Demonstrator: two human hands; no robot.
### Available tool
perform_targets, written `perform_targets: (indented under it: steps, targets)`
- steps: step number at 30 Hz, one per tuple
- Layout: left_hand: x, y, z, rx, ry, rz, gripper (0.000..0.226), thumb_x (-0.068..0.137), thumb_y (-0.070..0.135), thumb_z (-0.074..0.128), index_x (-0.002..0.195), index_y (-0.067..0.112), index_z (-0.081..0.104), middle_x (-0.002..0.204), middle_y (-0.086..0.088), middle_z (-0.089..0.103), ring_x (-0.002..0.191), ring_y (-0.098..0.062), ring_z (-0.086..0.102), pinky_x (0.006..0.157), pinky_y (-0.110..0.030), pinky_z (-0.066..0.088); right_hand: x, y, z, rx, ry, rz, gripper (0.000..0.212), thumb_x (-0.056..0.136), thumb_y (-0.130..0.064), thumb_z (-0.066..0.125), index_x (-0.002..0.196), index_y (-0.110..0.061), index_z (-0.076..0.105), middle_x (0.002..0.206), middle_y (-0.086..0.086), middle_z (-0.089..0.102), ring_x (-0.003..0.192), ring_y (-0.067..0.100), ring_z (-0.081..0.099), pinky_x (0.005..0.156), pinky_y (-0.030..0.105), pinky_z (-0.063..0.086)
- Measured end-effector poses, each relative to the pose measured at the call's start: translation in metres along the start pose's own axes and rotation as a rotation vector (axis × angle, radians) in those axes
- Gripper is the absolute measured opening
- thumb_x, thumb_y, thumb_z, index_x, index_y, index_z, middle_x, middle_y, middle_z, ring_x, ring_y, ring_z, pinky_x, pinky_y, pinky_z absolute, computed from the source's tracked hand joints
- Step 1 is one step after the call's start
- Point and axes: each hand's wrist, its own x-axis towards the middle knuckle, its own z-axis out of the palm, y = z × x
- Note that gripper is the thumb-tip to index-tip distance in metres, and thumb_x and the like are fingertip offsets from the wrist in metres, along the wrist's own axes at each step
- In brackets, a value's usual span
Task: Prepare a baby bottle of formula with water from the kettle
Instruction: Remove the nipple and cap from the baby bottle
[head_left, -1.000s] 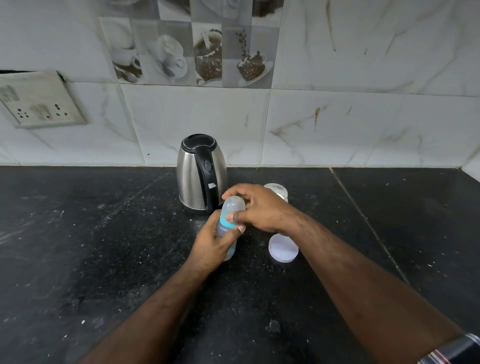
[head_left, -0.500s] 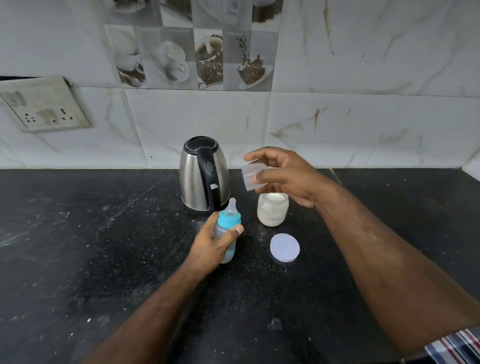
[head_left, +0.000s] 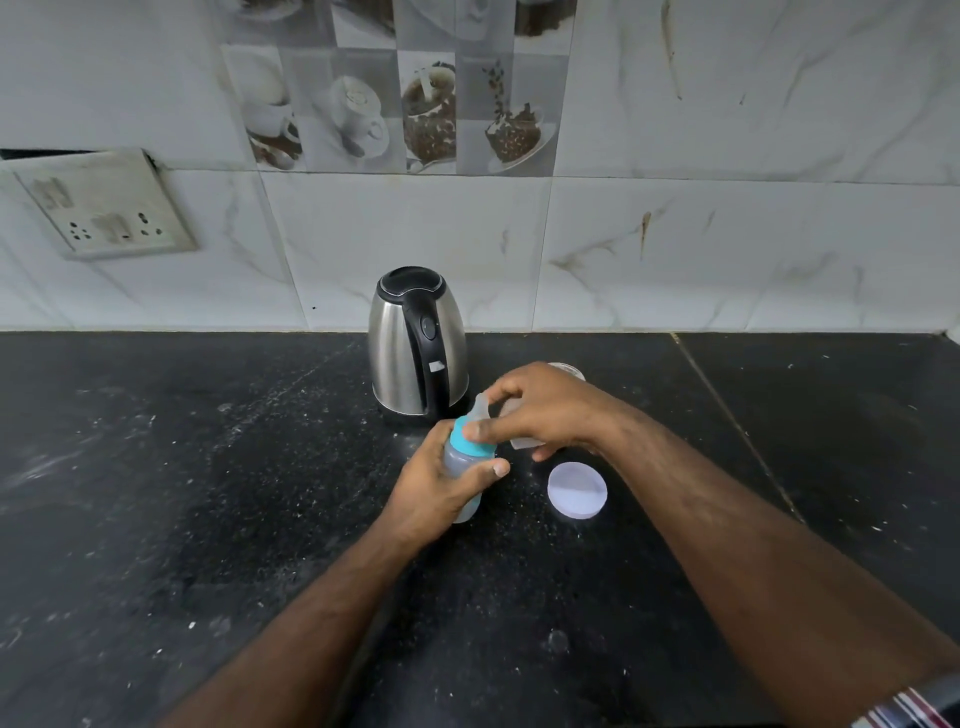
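A small baby bottle (head_left: 464, 467) with a teal collar and a clear teat stands tilted on the black counter (head_left: 208, 493). My left hand (head_left: 434, 488) is wrapped around its body. My right hand (head_left: 545, 410) reaches in from the right, its thumb and forefinger on the teal collar. The bottle's clear cap (head_left: 521, 441) is tucked under the other fingers. The steel kettle (head_left: 418, 343) with a black handle stands just behind, lid closed. The formula jar (head_left: 570, 368) is almost hidden behind my right hand; only its rim shows.
A round white lid (head_left: 577, 490) lies flat on the counter right of the bottle. A switch and socket plate (head_left: 104, 208) is on the tiled wall at the left. A seam in the counter (head_left: 727, 415) runs diagonally at the right.
My right hand pulled the clear cap off the bottle and lifted it beside the kettle. It has now come back down onto the teal collar, cap still in hand. The left hand kept holding the bottle.
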Motion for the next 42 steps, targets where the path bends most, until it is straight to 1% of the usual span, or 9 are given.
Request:
perform_targets:
  steps: [6,11,14,17,25,32,36,38,42]
  targets:
    - [0.003,0.007,-0.001,0.011,-0.039,0.019,0.056,0.074,0.054,0.075,0.121,0.027,0.062,0.110,0.007,0.074,0.100,-0.004,0.070,0.088,-0.025,0.056,0.008,-0.008,0.000,-0.173,-0.033,-0.058,0.033,0.072,-0.047,0.085,0.087,-0.019,0.077,0.084,0.005,0.076,0.072,0.021,0.072,0.056,0.028,0.055]
    - [0.002,0.012,-0.003,-0.026,-0.065,-0.005,0.044,0.083,0.039,0.078,0.121,0.026,0.061,0.110,0.004,0.074,0.100,-0.007,0.070,0.082,-0.019,0.054,0.005,-0.009,-0.012,-0.020,-0.193,-0.117,0.044,0.077,-0.014,0.086,0.117,-0.028,0.074,0.107,-0.011,0.072,0.088,0.005,0.070,0.070,0.026,0.062]
    - [0.004,0.015,-0.006,-0.011,-0.044,0.001,0.040,0.084,0.039,0.078,0.118,0.029,0.061,0.106,0.005,0.073,0.093,-0.001,0.069,0.076,-0.014,0.052,0.006,-0.012,-0.015,-0.063,-0.168,-0.094,0.055,0.077,-0.031,0.088,0.129,-0.031,0.066,0.126,-0.007,0.064,0.107,0.016,0.068,0.075,0.039,0.065]
    - [0.005,0.016,-0.006,0.042,-0.051,-0.001,0.041,0.083,0.043,0.079,0.117,0.030,0.060,0.107,0.005,0.072,0.093,0.001,0.068,0.075,-0.013,0.052,0.013,-0.014,-0.012,-0.207,-0.106,-0.097,0.043,0.070,-0.050,0.086,0.106,-0.031,0.073,0.108,0.000,0.073,0.096,0.026,0.072,0.065,0.042,0.063]
    - [0.009,0.014,-0.007,0.050,-0.042,0.005,0.032,0.091,0.026,0.076,0.117,0.028,0.058,0.100,0.008,0.069,0.081,0.010,0.065,0.065,-0.005,0.046,0.014,-0.011,-0.018,-0.140,-0.155,-0.161,0.047,0.072,-0.020,0.085,0.114,-0.036,0.072,0.114,-0.016,0.067,0.088,0.009,0.064,0.061,0.022,0.055]
    - [0.008,0.014,-0.006,0.080,-0.065,0.003,0.033,0.088,0.037,0.079,0.116,0.032,0.062,0.107,0.009,0.071,0.096,0.002,0.066,0.082,-0.021,0.052,0.018,-0.022,-0.015,-0.413,-0.126,-0.132,0.037,0.067,-0.059,0.080,0.095,-0.036,0.075,0.091,-0.008,0.075,0.087,0.019,0.071,0.078,0.047,0.059]
    - [0.009,0.014,-0.009,0.042,-0.062,-0.025,0.028,0.091,0.032,0.077,0.112,0.033,0.059,0.102,0.007,0.069,0.086,0.007,0.065,0.069,-0.009,0.048,0.016,-0.024,-0.028,-0.317,-0.108,-0.195,0.040,0.067,-0.029,0.088,0.104,-0.037,0.075,0.100,-0.017,0.067,0.086,-0.003,0.062,0.070,0.020,0.051]
    - [0.008,0.014,-0.012,-0.045,-0.023,-0.059,0.033,0.087,0.042,0.078,0.113,0.038,0.059,0.106,0.008,0.069,0.095,0.001,0.067,0.076,-0.017,0.053,0.015,-0.018,-0.035,-0.151,-0.054,-0.185,0.043,0.069,-0.021,0.091,0.107,-0.033,0.075,0.099,-0.019,0.065,0.075,-0.007,0.059,0.059,0.011,0.044]
    - [0.006,0.013,-0.021,-0.420,0.029,-0.167,0.056,0.078,0.048,0.081,0.127,0.028,0.062,0.112,-0.005,0.077,0.103,-0.030,0.072,0.095,-0.061,0.057,0.012,0.003,-0.022,0.124,0.016,-0.157,0.046,0.069,-0.011,0.092,0.110,-0.023,0.074,0.100,-0.007,0.068,0.081,0.006,0.062,0.067,0.028,0.055]
